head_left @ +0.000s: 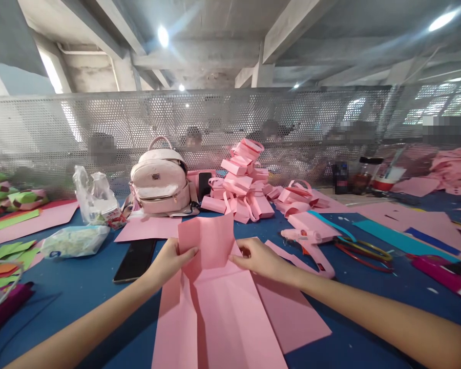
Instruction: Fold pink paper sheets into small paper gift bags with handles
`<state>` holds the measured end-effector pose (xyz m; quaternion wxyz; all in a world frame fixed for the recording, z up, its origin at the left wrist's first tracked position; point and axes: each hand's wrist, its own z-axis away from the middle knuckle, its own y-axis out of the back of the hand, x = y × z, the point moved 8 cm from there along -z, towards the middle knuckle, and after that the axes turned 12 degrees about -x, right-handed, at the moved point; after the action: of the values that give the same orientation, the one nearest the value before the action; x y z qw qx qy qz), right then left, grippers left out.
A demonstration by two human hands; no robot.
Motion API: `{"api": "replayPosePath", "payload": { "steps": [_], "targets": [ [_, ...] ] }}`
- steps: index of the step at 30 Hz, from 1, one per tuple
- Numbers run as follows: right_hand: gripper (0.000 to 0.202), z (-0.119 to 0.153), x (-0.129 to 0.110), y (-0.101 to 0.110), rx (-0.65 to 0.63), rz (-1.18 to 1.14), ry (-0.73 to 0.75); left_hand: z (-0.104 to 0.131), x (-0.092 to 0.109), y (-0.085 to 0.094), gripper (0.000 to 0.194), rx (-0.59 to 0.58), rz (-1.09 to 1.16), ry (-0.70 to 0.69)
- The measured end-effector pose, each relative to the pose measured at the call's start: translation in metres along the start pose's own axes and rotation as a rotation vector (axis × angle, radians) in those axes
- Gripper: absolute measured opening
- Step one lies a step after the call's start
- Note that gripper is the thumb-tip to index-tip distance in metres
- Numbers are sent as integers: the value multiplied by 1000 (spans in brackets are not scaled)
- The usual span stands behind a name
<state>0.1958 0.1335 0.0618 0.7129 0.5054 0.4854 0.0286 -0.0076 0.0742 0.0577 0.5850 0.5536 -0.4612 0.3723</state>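
Note:
A long creased sheet of pink paper [223, 307] runs from the near edge of the view up to my hands, its far end bent upward. My left hand [176, 259] pinches the left edge of that raised end, thumb on the near face. On the opposite edge, my right hand [253, 256] grips the paper between thumb and curled fingers. Beneath it, to the right, another flat pink sheet [295, 318] lies on the blue table [88, 302]. A pink glue gun [311, 248] rests right of my right hand.
Behind the paper stand a pale backpack [159, 184] and a pile of folded pink paper pieces [244, 184]. A black phone [135, 260] and a plastic packet [76, 242] lie left. Rolls of tape [364, 254] and a magenta tool [445, 274] are at right. A perforated metal screen [223, 113] spans the back.

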Motion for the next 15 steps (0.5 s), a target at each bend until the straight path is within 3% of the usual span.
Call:
{"api": "replayPosePath", "payload": {
  "steps": [4,10,15],
  "targets": [
    [26,2,-6,-2,-15,-58,-3,0,1,-1,29,-7,12,4],
    [32,1,2,-2,20,-191,-116,0,4,-6,32,-26,33,7],
    [28,-3,4,-3,40,-267,-118,0,5,-8,36,-25,44,12]
  ]
}}
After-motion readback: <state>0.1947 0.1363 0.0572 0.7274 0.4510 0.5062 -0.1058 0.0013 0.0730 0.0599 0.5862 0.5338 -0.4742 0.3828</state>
